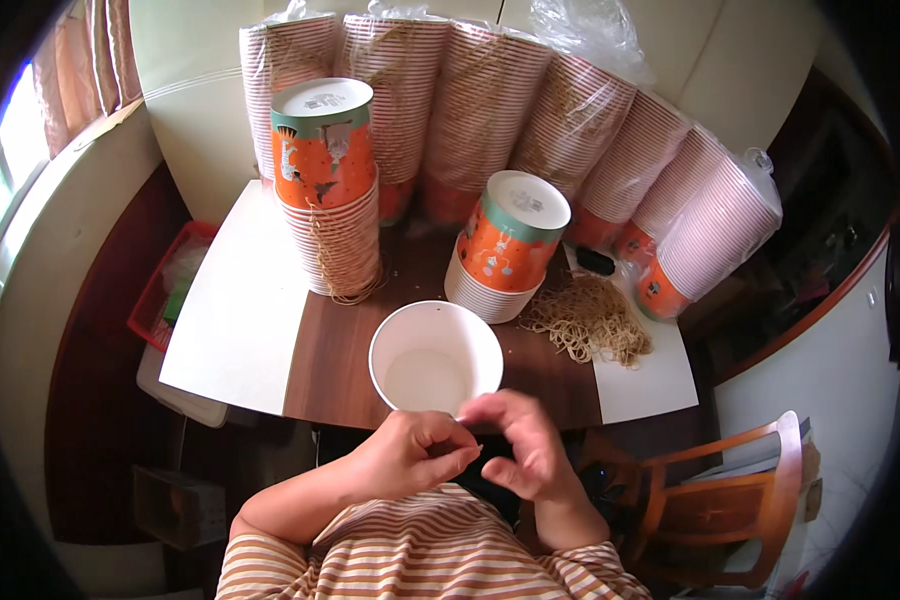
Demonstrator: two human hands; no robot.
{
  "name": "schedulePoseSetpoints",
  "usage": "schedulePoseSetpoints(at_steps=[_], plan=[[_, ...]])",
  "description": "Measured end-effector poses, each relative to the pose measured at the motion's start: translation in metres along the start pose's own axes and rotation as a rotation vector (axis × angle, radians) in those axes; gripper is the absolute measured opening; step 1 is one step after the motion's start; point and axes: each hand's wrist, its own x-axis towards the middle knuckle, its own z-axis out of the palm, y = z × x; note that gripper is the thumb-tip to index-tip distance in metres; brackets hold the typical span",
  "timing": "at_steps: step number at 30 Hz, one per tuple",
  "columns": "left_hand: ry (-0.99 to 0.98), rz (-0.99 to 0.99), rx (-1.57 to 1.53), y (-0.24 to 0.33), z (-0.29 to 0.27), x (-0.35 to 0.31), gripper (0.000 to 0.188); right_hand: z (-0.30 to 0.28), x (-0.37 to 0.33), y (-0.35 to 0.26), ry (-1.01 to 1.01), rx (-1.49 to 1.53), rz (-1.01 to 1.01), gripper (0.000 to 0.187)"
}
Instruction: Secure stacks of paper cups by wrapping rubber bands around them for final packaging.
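An upright white paper bucket [472, 338] stands at the near edge of the table, its mouth facing me. My left hand [418, 452] is just in front of its near rim, thumb and forefinger pinched together. A tiny pale tip shows at that pinch, too small to name. To its right, my right hand [528, 448] has its thumb and bent fingers apart, with nothing visible between them. Its index fingertip is close to the rim; whether it touches I cannot tell. Beyond the bucket's right side lies a loose heap of tan cord loops [598, 318].
Two stacks of upside-down buckets, a taller left stack [322, 160] with cord hanging on it and a shorter right stack [515, 240], stand behind. Several tall bagged bucket stacks [485, 110] line the back. A dark object [595, 262] lies by the cord. A wooden chair [715, 505] is at right.
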Motion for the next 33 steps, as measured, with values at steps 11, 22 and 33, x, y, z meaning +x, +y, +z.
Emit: schedulePoseSetpoints(at_steps=[11,22,33], plan=[[0.021,0.189,0.151,-0.018,0.000,-0.032,0.010,0.026,-0.020,0.003,0.045,-0.358,0.018,0.018],[0.078,0.582,0.585,-0.026,-0.001,-0.035,0.018,0.037,-0.021,0.009,0.104,-0.629,-0.286,0.025],[-0.119,1.063,1.071,-0.020,-0.025,-0.036,0.020,0.046,-0.020,0.007,-0.039,-0.519,-0.201,0.021]])
